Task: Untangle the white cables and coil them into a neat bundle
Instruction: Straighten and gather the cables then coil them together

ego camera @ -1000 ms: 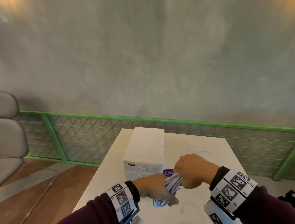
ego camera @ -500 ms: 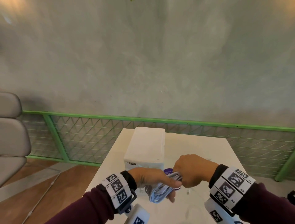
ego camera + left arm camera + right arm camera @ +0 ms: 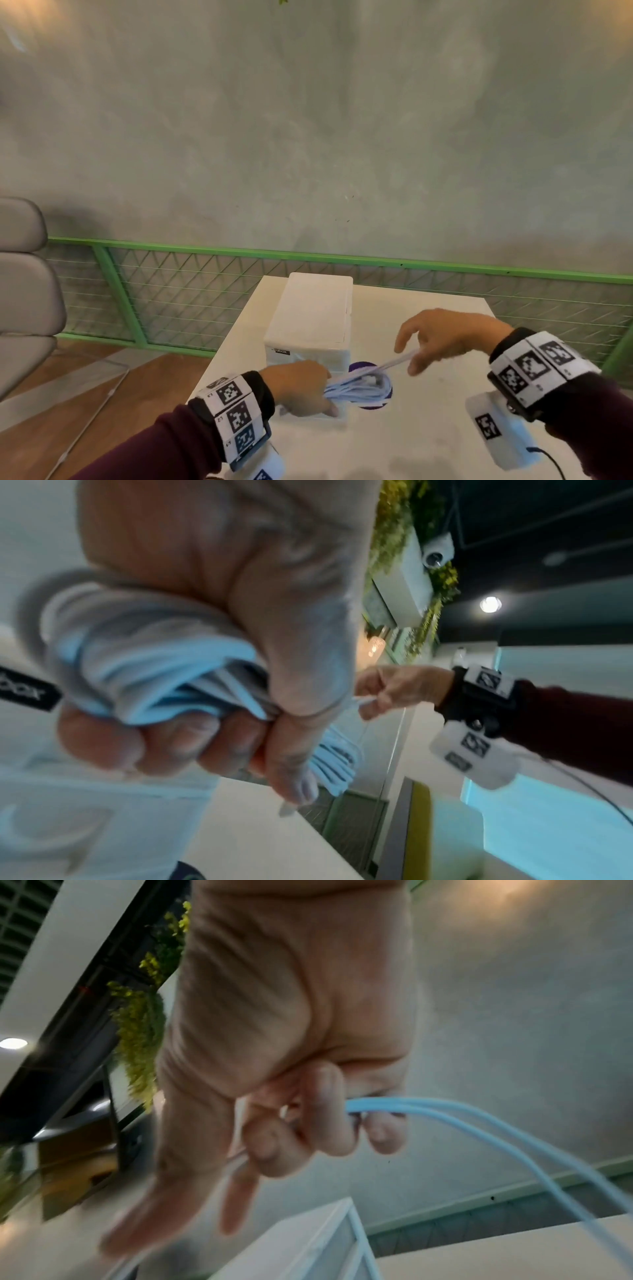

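Inspector A: Left hand [image 3: 301,387]: condition?

Inspector B: Fingers curled tight round the bundle of thin white cables [image 3: 359,389]. The left wrist view shows the loops [image 3: 143,669] packed inside the fist, strand ends sticking out past the little finger. The bundle hangs just above the white rectangular table [image 3: 428,421], in front of the white plastic drawer box [image 3: 315,318].

Inspector A: Right hand [image 3: 448,334]?

Inspector B: Raised to the right of the bundle, apart from the left hand. Thumb and forefinger pinch a pair of strands [image 3: 428,1110]; the remaining fingers are loosely spread. The strands run taut from that pinch down-left to the bundle.

Inspector A: Anything beneath the bundle?

Inspector B: A round purple object [image 3: 363,368] lying on the table, partly covered by the loops. I cannot tell what it is.

Inspector A: Surroundings?

Inspector B: A green-framed wire mesh railing [image 3: 191,287] behind the table, a grey plastered wall [image 3: 308,137] above it, a grey padded chair [image 3: 24,287] at the left edge. Both wrists carry bands with black-and-white square markers [image 3: 236,407].
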